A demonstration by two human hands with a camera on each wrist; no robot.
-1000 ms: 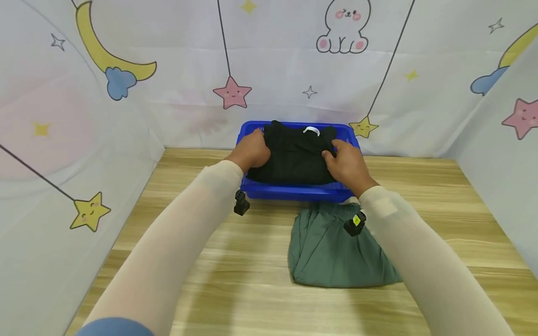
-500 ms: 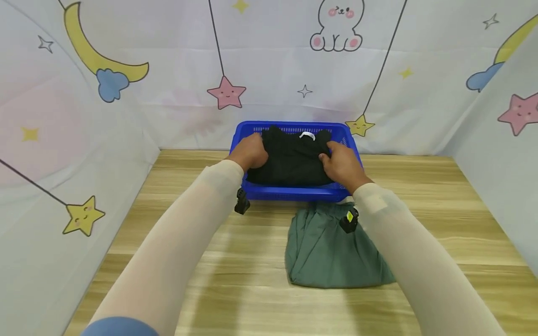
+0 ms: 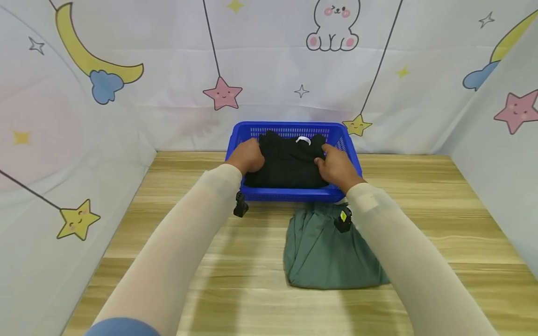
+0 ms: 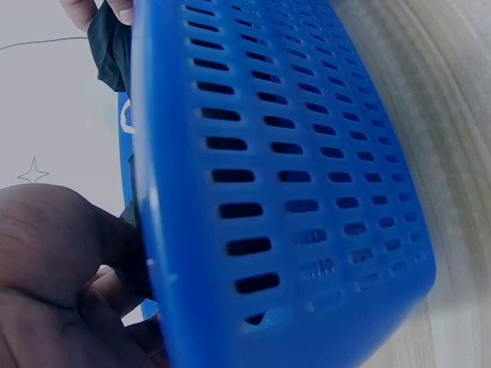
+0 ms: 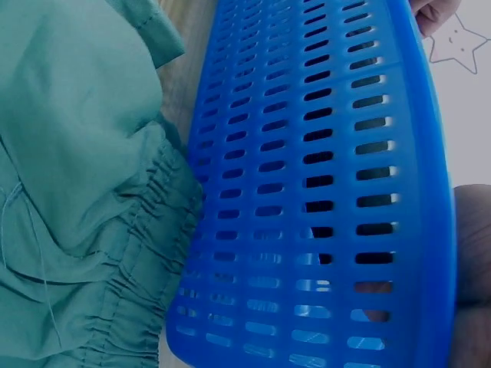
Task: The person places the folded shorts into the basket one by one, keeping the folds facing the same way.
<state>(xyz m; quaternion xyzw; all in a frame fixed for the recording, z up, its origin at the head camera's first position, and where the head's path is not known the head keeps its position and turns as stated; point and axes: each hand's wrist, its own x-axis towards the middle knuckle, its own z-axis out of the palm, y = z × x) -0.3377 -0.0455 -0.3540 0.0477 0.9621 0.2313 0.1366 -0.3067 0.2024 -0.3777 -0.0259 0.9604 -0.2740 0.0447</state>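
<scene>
Head view: my left hand point(image 3: 249, 156) and right hand point(image 3: 338, 167) are staying apart, gripping opposite sides of a black garment point(image 3: 290, 163); right thumb is showing on the cloth. Garment is sitting inside a blue basket point(image 3: 290, 192), looking matte and soft, folded to a rough rectangle, creasing across the middle, bunching at the far corners, a curved white strip point(image 3: 303, 140) showing at the far edge. Slotted basket is standing on the wood-grain worktop point(image 3: 235, 261). Green garment point(image 3: 332, 252) is lying in front, gathered waistband facing the basket.
</scene>
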